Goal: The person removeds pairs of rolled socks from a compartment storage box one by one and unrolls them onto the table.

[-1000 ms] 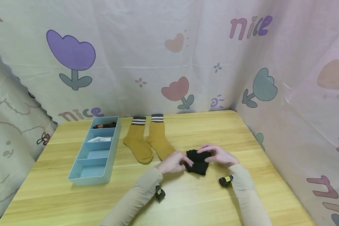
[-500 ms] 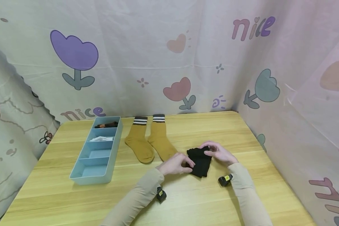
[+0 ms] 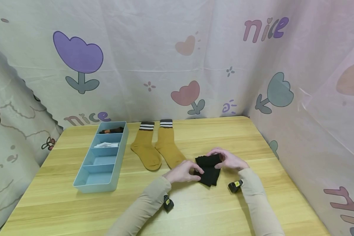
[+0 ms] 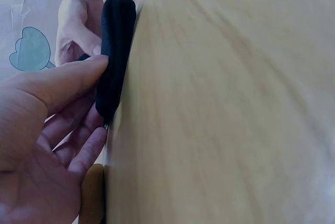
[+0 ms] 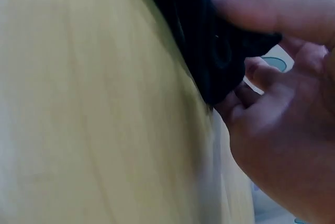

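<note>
The roughly square, folded piece of soft black fabric point(image 3: 210, 173) lies flatter and fuller than a second ago, its near edge now closer to me. The thumb of my right hand point(image 3: 229, 160), near the far edge half a second ago, now sits lower, at the fabric's right side.

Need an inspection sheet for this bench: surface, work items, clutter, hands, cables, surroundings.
Surface: wood-grain table.
Work items: folded black cloth on the table, between the hands.
Clutter: two mustard socks with striped cuffs, side by side; blue tray with four compartments, a dark item in the farthest, a white item in the next.
Hands: left hand touches the cloth's left side; right hand pinches its far right part. Black device at each wrist.
Cables: nothing seen.
Surroundings: pale curtain printed with flowers, hearts and "nice".
</note>
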Motion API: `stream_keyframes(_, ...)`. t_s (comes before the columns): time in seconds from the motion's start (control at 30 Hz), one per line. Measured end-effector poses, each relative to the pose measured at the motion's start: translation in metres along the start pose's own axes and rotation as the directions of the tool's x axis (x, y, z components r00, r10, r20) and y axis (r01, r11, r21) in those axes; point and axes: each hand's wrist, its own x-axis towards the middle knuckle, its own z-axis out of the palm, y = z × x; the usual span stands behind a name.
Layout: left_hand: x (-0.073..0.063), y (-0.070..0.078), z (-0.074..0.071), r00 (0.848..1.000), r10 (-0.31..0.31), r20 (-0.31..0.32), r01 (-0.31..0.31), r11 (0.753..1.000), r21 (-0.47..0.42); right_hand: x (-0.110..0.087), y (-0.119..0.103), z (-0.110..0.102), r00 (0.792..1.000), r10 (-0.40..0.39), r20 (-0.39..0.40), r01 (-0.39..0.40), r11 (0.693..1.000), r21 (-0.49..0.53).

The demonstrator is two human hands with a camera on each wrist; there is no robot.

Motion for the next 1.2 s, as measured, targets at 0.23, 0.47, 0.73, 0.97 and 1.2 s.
stream_keyframes(0.23, 0.001, 0.002, 0.0, 1.0, -0.005, 0.001, 0.005, 1.0, 0.017, 0.008, -0.005, 0.001, 0.992, 0.064, -0.113, -0.07, 0.996, -0.05)
stream_keyframes(0.47, 0.0, 0.003, 0.0, 1.0, -0.001, -0.005, 0.001, 1.0, 0.023, 0.013, -0.008, 0.001, 0.969, 0.163, -0.188, -0.18, 0.98, -0.08)
stream_keyframes(0.73, 0.0, 0.0, 0.001, 1.0, 0.013, -0.015, -0.013, 1.0, 0.001, 0.018, -0.004, 0.001, 0.961, 0.075, -0.265, -0.078, 0.997, -0.002)
stream_keyframes(0.97, 0.0, -0.002, 0.002, 1.0, 0.007, -0.007, -0.007, 1.0, -0.01, 0.028, 0.003, -0.004, 0.945, 0.137, -0.297, -0.155, 0.987, -0.038)
stream_keyframes(1.2, 0.0, -0.002, 0.001, 1.0, 0.023, -0.005, -0.023, 1.0, -0.002, 0.033, 0.003, -0.008, 0.956, 0.117, -0.268, -0.146, 0.985, -0.09)
